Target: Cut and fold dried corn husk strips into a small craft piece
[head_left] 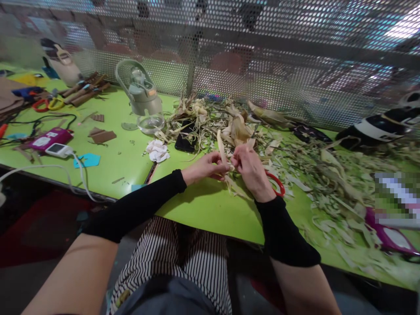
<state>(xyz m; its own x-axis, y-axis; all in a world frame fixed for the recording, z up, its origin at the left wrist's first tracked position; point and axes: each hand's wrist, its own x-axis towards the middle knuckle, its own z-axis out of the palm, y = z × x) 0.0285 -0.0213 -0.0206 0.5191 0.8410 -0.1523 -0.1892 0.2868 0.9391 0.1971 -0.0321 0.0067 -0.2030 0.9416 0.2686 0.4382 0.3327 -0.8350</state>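
Note:
My left hand pinches a pale strip of corn husk between thumb and fingers, and the strip sticks up past the fingertips. Close beside it, my right hand is closed with its fingertips pressed together at the husk; how much it holds is partly hidden by the fingers. More husk hangs below the two hands toward the green table. By my right wrist lie scissors with a red handle loop, partly covered by the hand. A pile of dried husks lies just behind both hands.
Shredded husks spread over the right side. A clear bottle with a green lid, crumpled tissue and a black phone-like object stand or lie left of the pile. A purple device has a white cable. Perforated metal panel behind.

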